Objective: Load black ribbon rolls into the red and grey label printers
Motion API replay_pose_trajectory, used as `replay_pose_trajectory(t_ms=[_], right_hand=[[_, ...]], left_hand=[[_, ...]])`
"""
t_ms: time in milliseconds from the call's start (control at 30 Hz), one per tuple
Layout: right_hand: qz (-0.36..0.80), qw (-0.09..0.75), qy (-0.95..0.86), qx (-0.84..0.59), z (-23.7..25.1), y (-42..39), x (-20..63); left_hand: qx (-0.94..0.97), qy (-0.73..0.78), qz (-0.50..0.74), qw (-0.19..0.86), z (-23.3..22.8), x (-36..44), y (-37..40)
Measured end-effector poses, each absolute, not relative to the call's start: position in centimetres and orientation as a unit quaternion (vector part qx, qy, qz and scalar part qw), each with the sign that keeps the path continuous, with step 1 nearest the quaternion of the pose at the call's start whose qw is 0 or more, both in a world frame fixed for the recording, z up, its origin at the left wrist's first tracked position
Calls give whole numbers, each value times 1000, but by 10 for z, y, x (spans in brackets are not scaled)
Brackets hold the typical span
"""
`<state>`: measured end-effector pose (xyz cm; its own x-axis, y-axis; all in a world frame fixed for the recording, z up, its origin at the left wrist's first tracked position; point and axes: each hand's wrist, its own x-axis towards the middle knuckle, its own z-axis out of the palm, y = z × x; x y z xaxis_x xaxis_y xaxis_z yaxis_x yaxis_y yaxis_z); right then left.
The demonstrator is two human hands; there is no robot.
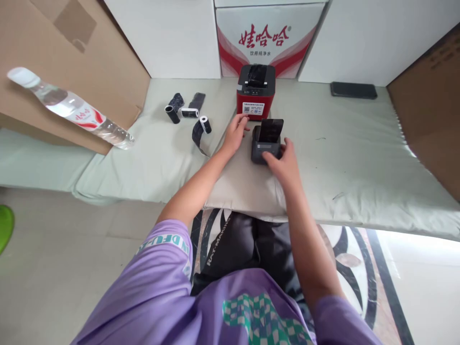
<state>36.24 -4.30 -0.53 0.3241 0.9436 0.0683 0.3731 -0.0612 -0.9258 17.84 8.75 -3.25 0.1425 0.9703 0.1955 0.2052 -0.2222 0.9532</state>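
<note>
You kneel at a pale green mat (341,158), both bare hands working at a small dark label printer (266,142) that sits on the mat straight ahead of you, its lid tipped up and open. Your right hand (282,165) rests on the printer's near right corner, fingers curled against the casing in a loose hold; whether the thumb presses a button is hard to tell from this angle. Your left hand (235,134) lies open, fingers spread, on the mat just left of the printer, fingertips close to the base of a red-and-black printer (256,92) standing just behind it. Three small paper rolls (187,114) with dark strips trailing loose are scattered to the left, well apart from your hands. A clear water bottle (70,108) lies against a cardboard sheet (72,48) at far left. A black phone (353,90) lies flat at the mat's far right edge, and a red-and-white carton (268,36) stands against the wall.
</note>
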Motion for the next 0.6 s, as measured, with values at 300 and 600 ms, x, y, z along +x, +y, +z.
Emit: replay_pose_trajectory(t_ms=[300, 600], right_hand=[[224, 422, -504, -720, 33, -51, 331], [136, 499, -460, -722, 64, 65, 427]], left_hand=[[584, 487, 484, 433, -29, 176, 88], [555, 500, 492, 447, -18, 180, 77]])
